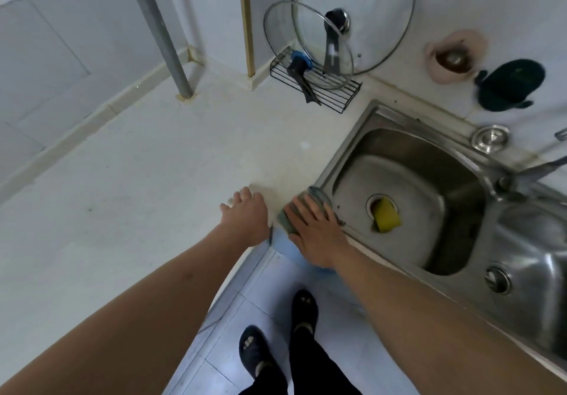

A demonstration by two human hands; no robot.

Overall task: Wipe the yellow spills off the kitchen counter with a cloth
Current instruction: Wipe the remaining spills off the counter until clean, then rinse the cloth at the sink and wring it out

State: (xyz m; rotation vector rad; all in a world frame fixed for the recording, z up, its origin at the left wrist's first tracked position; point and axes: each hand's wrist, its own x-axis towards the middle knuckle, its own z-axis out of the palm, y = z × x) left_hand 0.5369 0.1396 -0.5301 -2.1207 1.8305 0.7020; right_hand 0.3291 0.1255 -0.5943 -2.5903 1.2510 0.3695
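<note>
While the right hand [316, 230] presses the cloth [302, 210] flat-fingered on the table [153, 164] beside the sink [362, 137], wiping is underway; next, sweep toward the faint yellow smear [276, 180] by the spread left hand [247, 212].

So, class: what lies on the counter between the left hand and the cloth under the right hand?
In the head view, only a narrow strip of bare counter, faintly yellowish, separates the left hand from the cloth.

The white tabletop [129, 161] holds a black rack [316, 88] with glass lids at the back, a sink [408, 198], and a grey cloth [294, 210] by its edge.
</note>
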